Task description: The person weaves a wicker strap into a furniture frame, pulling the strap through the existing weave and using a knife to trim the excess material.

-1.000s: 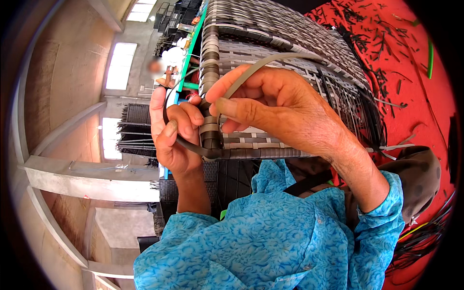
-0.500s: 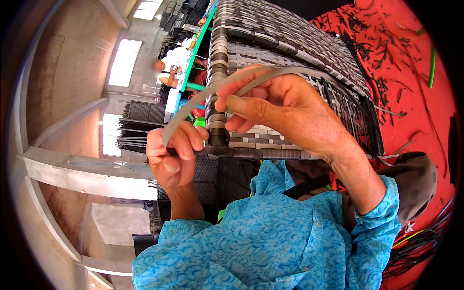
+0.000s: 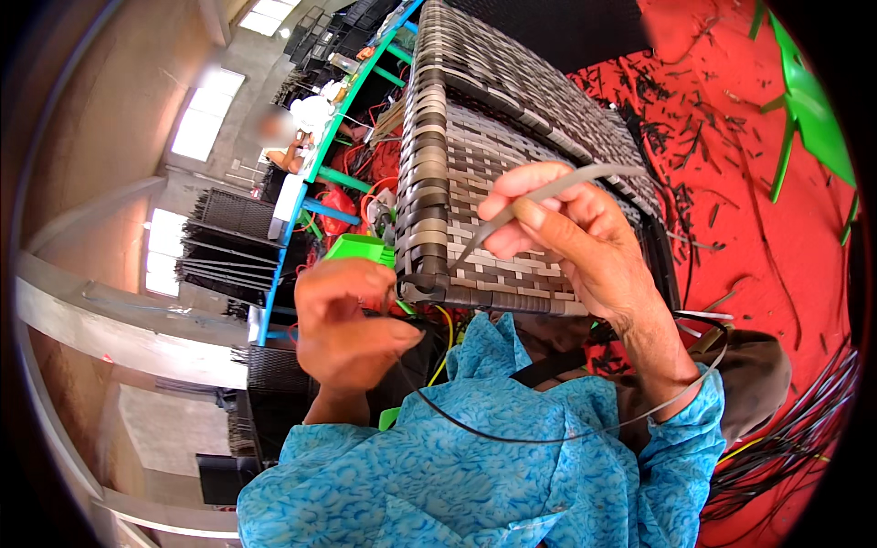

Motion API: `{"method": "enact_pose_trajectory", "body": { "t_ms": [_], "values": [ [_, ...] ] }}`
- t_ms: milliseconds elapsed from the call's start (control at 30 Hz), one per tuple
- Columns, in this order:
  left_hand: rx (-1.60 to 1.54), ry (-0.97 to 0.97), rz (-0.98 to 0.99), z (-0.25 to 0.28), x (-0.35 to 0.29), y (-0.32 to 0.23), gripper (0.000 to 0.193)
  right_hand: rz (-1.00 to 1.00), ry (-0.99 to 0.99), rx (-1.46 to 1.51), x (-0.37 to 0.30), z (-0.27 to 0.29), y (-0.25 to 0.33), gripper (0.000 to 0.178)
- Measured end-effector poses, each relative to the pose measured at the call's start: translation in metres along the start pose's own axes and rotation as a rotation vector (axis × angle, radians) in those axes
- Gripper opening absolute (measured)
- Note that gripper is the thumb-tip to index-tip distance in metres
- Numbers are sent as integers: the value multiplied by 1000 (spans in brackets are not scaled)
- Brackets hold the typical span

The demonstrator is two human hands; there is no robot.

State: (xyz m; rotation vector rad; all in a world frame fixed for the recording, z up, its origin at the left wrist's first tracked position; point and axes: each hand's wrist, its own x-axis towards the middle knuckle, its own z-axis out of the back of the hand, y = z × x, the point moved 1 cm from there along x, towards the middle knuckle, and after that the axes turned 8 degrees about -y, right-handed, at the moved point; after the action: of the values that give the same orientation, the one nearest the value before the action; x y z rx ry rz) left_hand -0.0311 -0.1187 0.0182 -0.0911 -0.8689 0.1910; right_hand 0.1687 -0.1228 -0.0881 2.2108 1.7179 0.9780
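A woven wicker panel point(image 3: 512, 247) in grey, brown and pale strips stands in front of me on its frame. My right hand point(image 3: 585, 233) is raised over it, with a flat grey plastic strip point(image 3: 575, 181) pinched between thumb and fingers. One tapered end of that strip points down toward the panel's near left corner. Beside this corner, my left hand point(image 3: 352, 320) is blurred, its fingers bent in. From its fingers a thin dark strip point(image 3: 512, 441) hangs in a long loop across my blue patterned shirt and rises past my right forearm.
Strip scraps point(image 3: 699, 151) litter the red floor, where a green plastic stool point(image 3: 813, 114) stands at far right. Dark strips point(image 3: 786, 438) lie bundled at lower right. A green and blue bench frame point(image 3: 343, 178) runs behind; another person point(image 3: 297, 146) sits beyond it.
The right hand has moved slightly right and down, and its strip is no longer arched across to the left hand. The left hand has moved right and down. The view has shifted, bringing the green stool in.
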Motion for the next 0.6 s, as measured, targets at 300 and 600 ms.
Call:
{"method": "enact_pose_trajectory", "body": {
  "t_ms": [300, 600],
  "values": [
    [282, 6, -465, -27, -18, -11, 25, -12, -47, 43, -10, 1, 1, 24],
    [204, -75, -451, -40, -30, -6, 26, 34, -88, 57, -17, 4, -1, 24]
  ]
}}
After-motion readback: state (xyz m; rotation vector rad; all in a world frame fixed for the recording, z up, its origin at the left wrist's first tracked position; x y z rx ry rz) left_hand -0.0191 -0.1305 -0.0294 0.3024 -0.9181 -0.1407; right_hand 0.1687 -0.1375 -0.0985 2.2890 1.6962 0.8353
